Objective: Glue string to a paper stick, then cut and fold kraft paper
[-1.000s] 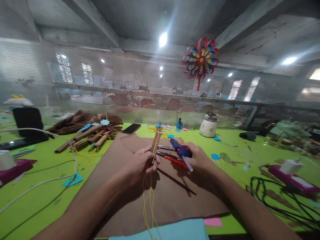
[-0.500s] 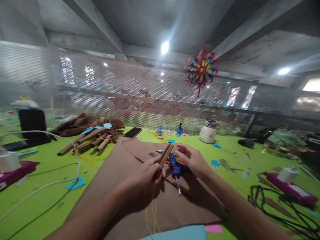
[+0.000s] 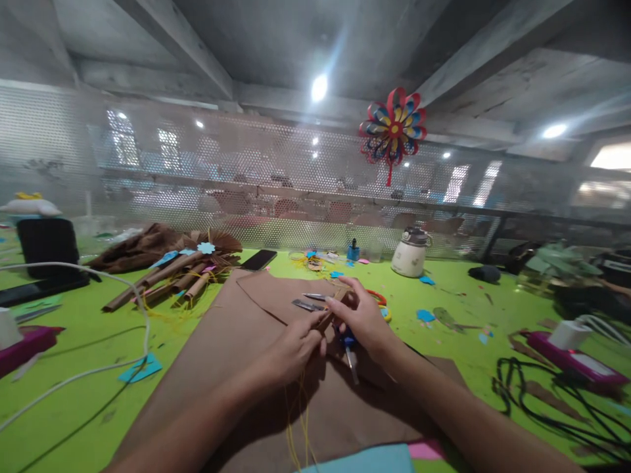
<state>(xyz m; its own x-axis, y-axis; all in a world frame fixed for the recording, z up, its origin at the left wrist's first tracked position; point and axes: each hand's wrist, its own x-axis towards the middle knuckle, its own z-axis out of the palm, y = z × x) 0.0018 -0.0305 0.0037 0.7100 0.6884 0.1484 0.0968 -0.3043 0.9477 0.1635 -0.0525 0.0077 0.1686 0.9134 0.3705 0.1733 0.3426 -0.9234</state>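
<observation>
My left hand (image 3: 296, 345) is closed around the lower end of a short brown paper roll (image 3: 341, 293), held slanted just above the table. Thumb and fingers of my right hand (image 3: 363, 322) close on the roll's upper end and partly hide it. Yellow threads (image 3: 290, 420) hang below my left hand. Under my right hand lies a blue glue gun (image 3: 348, 339), mostly covered, its pale tip pointing toward me. Scissor blades (image 3: 308, 305) and a slim pointed metal tool (image 3: 314, 297) stick out left of my right fingers. A large brown paper sheet (image 3: 207, 368) lies beneath everything.
More brown rolls with yellow threads (image 3: 170, 279) lie at the left, near a phone (image 3: 259, 260). A white bottle (image 3: 409, 256) stands at the back right. Black cable (image 3: 517, 394) and purple power strips (image 3: 576, 361) flank the green table (image 3: 444, 289).
My right hand has moved left from over the glue gun onto the paper roll's upper end. Red and yellow handles now show beside it. The view has shifted slightly.
</observation>
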